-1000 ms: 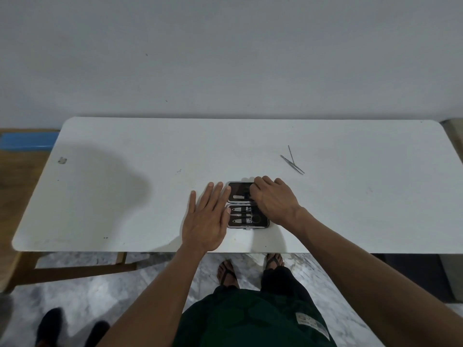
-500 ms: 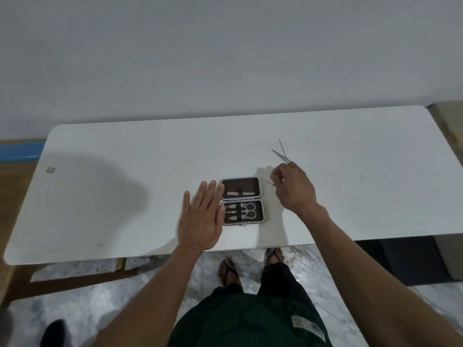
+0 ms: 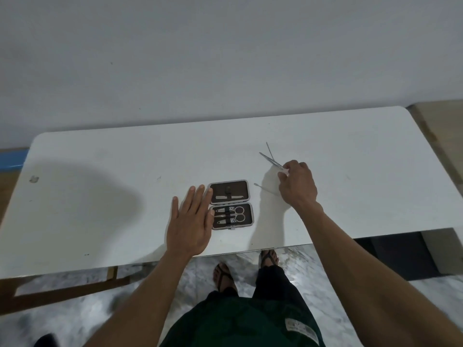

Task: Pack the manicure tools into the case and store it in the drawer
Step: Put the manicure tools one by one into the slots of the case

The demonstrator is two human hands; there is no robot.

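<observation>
I see the case lying open flat on the white table, near its front edge, and I place everything else from it. Its far half holds one slim file-like tool under a strap; its near half holds scissors and what look like clippers, all strapped in.

My left hand lies flat just left of the case, fingers straight and close together, palm down on the table, with the fingertips touching the case's left edge.

My right hand is to the right of the case and a little beyond it, fingers curled, pinching the near end of the tweezers between thumb and fingertips. The tweezers point away from the case toward the wall. A thin pick crosses over or under them beyond the case; I cannot tell which lies on top, nor whether the hand touches it too.

Between the case and the right hand, another thin tool with a small rounded tip lies on the table, just right of the case's far corner; its far end runs under the hand.
</observation>
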